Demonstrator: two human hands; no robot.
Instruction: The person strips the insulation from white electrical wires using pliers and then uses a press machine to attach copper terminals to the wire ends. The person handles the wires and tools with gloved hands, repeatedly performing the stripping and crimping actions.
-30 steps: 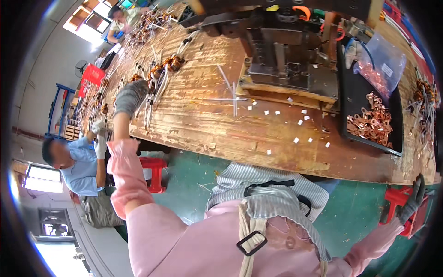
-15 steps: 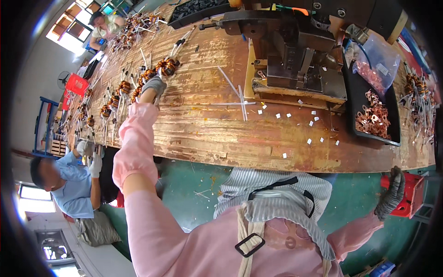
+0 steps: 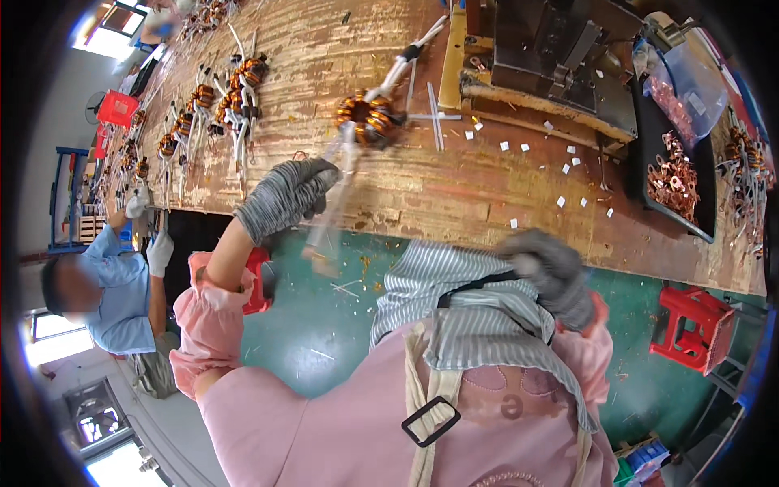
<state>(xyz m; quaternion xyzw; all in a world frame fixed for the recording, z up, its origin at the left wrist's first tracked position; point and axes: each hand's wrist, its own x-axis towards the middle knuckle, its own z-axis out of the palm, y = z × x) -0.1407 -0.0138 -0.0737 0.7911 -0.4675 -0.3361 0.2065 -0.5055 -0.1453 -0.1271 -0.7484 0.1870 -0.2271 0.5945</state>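
Observation:
My left hand, in a grey striped glove, is closed around the white leads of a copper-wound ring coil. The coil hangs above the wooden table's near half, its far leads pointing up and right toward the press. Some lead ends trail below my hand, blurred. My right hand, also gloved in grey, is over my striped apron by the table edge. Motion smears its fingers, so their state is hidden. Several more ring coils with white leads lie on the table, left of the held one.
A dark metal press stands on the table at the right. Beside it, a black tray holds copper terminals. White chips and sleeves are scattered nearby. A red stool is at right. A co-worker sits at left.
My left hand has come back from the coil group, moving right and nearer with one coil. My right hand has moved left from beside the red stool to over my lap.

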